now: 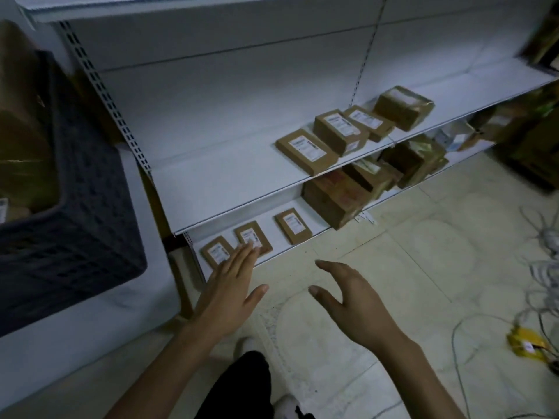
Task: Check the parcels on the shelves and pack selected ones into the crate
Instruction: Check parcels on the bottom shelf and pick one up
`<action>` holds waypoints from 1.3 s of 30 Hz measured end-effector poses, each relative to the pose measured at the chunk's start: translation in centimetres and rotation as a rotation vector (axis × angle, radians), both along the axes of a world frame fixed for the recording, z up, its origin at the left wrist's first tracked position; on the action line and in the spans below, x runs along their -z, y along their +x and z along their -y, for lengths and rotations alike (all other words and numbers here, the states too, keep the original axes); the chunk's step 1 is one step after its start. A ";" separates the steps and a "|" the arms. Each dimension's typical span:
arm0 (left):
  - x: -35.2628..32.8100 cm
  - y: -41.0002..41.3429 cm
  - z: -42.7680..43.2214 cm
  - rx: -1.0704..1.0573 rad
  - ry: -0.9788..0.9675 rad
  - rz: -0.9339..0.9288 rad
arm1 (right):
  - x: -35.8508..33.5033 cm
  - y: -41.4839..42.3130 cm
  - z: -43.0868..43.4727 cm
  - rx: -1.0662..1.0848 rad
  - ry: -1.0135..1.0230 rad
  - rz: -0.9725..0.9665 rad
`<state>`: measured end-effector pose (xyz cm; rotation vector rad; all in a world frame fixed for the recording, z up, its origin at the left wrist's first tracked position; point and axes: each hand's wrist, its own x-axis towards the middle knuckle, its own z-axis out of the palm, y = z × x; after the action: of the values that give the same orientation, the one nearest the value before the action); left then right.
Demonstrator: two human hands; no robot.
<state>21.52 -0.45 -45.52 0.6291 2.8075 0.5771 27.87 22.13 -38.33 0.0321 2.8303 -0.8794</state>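
White shelving (211, 182) faces me. On its bottom shelf lie three flat brown parcels with white labels: the left one (215, 251), the middle one (252, 237) and the right one (292, 225). My left hand (230, 285) is open, its fingertips over the front edge of the left and middle parcels. My right hand (348, 297) hovers open above the floor, holding nothing. The middle shelf carries several labelled parcels (338, 131). The dark plastic crate (69, 225) stands at the left with brown parcels inside.
Bigger cardboard boxes (335, 198) fill the bottom shelf further right. Loose white cables (544, 267) and a yellow device (524, 343) lie on the tiled floor at the right. The crate rests on a white surface (90, 322). My dark trouser leg (239, 385) shows below.
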 end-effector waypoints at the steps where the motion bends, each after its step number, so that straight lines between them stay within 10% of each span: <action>1: 0.3 -0.4 -0.1 -0.039 0.020 0.010 | -0.1 -1.0 -0.1 -0.028 -0.010 -0.013; 17: 6.6 -7.8 -6.9 -0.451 0.175 0.171 | 2.8 -14.7 -5.9 -0.303 0.199 -0.020; 39: 13.7 -0.5 -15.5 -1.237 0.224 0.099 | 21.4 -28.1 -5.4 -1.336 0.406 0.322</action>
<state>21.05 15.07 -59.22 -1.1881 2.7366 1.0339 -0.27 27.56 -59.69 -1.3085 1.9498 0.0250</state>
